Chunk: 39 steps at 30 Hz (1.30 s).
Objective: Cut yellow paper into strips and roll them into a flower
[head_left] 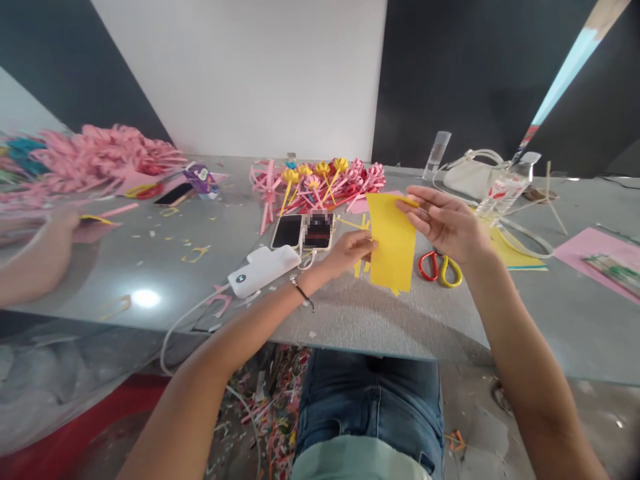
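Observation:
A sheet of yellow paper (393, 250) stands tilted above the table, with its lower edge uneven. My left hand (351, 253) pinches it by the left edge. At its top right corner, my right hand (445, 223) has thumb and fingertips closed on the paper, where a narrow yellow piece shows between them. Below the right hand lies a pair of scissors (440, 268) with one red and one yellow handle; the sheet or shadow obscures the blades. Narrow yellow paper strips (367, 230) lie behind and left of the sheet.
Two phones (288, 232) and a white power bank (265, 270) with a cable sit left. Pink and yellow paper flowers (320, 180) lie behind. A water bottle (505, 190), white bag (475, 177) and pink paper (600, 257) are right. Another person's hand (55, 243) is far left.

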{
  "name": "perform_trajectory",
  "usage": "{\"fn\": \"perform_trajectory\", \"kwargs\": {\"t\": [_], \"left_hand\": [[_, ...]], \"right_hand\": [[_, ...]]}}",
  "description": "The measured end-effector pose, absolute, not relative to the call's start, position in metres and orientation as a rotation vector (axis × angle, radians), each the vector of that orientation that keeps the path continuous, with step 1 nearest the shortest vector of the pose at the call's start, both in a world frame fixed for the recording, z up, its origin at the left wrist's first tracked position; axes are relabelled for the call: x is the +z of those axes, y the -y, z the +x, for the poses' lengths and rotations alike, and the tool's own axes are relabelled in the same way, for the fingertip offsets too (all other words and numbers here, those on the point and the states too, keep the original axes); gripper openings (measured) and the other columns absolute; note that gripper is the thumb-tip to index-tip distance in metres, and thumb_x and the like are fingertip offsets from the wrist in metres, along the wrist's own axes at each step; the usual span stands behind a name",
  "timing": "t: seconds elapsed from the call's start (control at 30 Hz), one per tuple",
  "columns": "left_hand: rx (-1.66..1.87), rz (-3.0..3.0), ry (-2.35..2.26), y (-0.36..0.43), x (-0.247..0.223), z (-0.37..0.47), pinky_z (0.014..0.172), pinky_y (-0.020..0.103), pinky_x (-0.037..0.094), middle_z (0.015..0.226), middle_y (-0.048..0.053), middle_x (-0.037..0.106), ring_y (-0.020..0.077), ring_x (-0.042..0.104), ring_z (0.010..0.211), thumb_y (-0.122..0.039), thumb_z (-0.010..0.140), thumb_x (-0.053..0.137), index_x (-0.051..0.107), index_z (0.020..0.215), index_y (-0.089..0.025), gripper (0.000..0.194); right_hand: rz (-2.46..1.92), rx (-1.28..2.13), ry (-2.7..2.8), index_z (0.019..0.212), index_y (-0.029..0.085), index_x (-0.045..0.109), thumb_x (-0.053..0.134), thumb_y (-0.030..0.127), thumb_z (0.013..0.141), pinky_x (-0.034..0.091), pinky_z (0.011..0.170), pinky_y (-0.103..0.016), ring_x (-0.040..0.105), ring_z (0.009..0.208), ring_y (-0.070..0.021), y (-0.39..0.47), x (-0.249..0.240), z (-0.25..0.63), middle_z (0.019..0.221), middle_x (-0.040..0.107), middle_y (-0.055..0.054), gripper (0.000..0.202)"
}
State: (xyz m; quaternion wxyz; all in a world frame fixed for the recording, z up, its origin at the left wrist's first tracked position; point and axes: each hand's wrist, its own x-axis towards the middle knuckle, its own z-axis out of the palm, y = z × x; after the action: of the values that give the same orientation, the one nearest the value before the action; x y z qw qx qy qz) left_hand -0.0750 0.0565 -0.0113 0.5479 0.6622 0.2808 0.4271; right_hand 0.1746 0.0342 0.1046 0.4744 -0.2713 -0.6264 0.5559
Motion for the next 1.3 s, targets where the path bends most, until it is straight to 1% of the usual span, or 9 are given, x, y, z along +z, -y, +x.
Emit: {"fn": "perform_trajectory", "kwargs": {"t": [0.1,0.17,0.33,0.5,0.67,0.9,0.97,1.07,1.3], "left_hand": [[1.025,1.484,-0.768,-0.057,-0.012,-0.080,0.069,0.027,0.057,0.101,0.007,0.075,0.0156,0.070,0.080,-0.046,0.090,0.076,0.071,0.111,-0.017,0.036],[1.021,1.457,-0.778,-0.058,-0.013,-0.081,0.069,0.025,0.056,0.105,0.007,0.075,0.0158,0.071,0.085,-0.040,0.088,0.075,0.072,0.113,-0.018,0.034],[1.008,1.491,-0.758,-0.058,-0.014,-0.079,0.067,0.025,0.055,0.113,0.008,0.075,0.0161,0.071,0.086,-0.027,0.086,0.067,0.070,0.113,-0.019,0.029],[0.945,1.568,-0.768,-0.056,-0.013,-0.079,0.051,0.026,0.049,0.112,0.009,0.074,0.0113,0.062,0.060,-0.021,0.082,0.065,0.057,0.142,-0.022,0.060],[0.897,1.641,-0.723,-0.057,-0.012,-0.081,0.056,0.026,0.048,0.112,0.011,0.076,0.0156,0.067,0.071,-0.017,0.077,0.061,0.062,0.135,-0.019,0.058],[0.868,1.641,-0.653,-0.055,-0.007,-0.083,0.075,0.029,0.052,0.104,0.008,0.076,0.0208,0.070,0.090,-0.025,0.080,0.066,0.070,0.118,-0.017,0.040],[0.932,1.636,-0.701,-0.056,-0.006,-0.084,0.077,0.030,0.051,0.101,0.008,0.075,0.0208,0.068,0.091,-0.034,0.086,0.066,0.072,0.105,-0.016,0.027],[1.044,1.672,-0.814,-0.058,-0.009,-0.084,0.072,0.029,0.047,0.090,0.006,0.070,0.0189,0.064,0.083,-0.049,0.091,0.069,0.070,0.092,-0.017,0.032],[1.090,1.794,-0.851,-0.060,-0.012,-0.085,0.064,0.028,0.032,0.072,-0.001,0.049,0.0122,0.043,0.066,-0.051,0.096,0.066,0.060,0.076,-0.018,0.039]], "right_hand": [[-0.921,1.269,1.495,0.111,0.024,0.078,0.078,0.057,0.090,0.068,0.080,-0.030,0.075,0.101,-0.0219,-0.054,0.093,0.177,0.111,0.076,-0.008,0.039],[-1.065,1.217,1.498,0.096,0.023,0.076,0.086,0.056,0.083,0.063,0.067,-0.024,0.070,0.082,-0.0153,-0.062,0.080,0.182,0.096,0.072,-0.005,0.037],[-1.126,1.117,1.658,0.110,0.025,0.075,0.094,0.047,0.072,0.065,0.074,-0.030,0.067,0.088,-0.0164,-0.063,0.052,0.187,0.108,0.067,-0.004,0.048],[-1.160,0.960,1.823,0.130,0.033,0.072,0.091,0.043,0.075,0.063,0.074,-0.036,0.070,0.090,-0.0196,-0.060,0.044,0.179,0.144,0.063,-0.007,0.059],[-1.286,0.535,2.128,0.103,0.025,0.081,0.079,0.053,0.086,0.050,0.075,-0.037,0.063,0.084,-0.0228,-0.057,0.049,0.174,0.106,0.076,-0.008,0.032],[-1.303,0.651,2.136,0.079,0.022,0.069,0.071,0.068,0.090,0.034,0.061,-0.032,0.051,0.067,-0.0167,-0.051,0.053,0.173,0.075,0.063,-0.001,0.047],[-1.316,0.692,2.125,0.077,0.022,0.066,0.070,0.072,0.089,0.030,0.058,-0.032,0.044,0.063,-0.0146,-0.050,0.052,0.172,0.070,0.056,0.000,0.051],[-1.340,0.695,2.100,0.074,0.022,0.062,0.069,0.076,0.088,0.026,0.056,-0.032,0.038,0.061,-0.0134,-0.048,0.052,0.169,0.067,0.047,0.001,0.057],[-1.318,0.702,2.117,0.072,0.022,0.057,0.068,0.081,0.085,0.027,0.058,-0.033,0.038,0.063,-0.0142,-0.046,0.053,0.166,0.068,0.046,0.001,0.061]]}}
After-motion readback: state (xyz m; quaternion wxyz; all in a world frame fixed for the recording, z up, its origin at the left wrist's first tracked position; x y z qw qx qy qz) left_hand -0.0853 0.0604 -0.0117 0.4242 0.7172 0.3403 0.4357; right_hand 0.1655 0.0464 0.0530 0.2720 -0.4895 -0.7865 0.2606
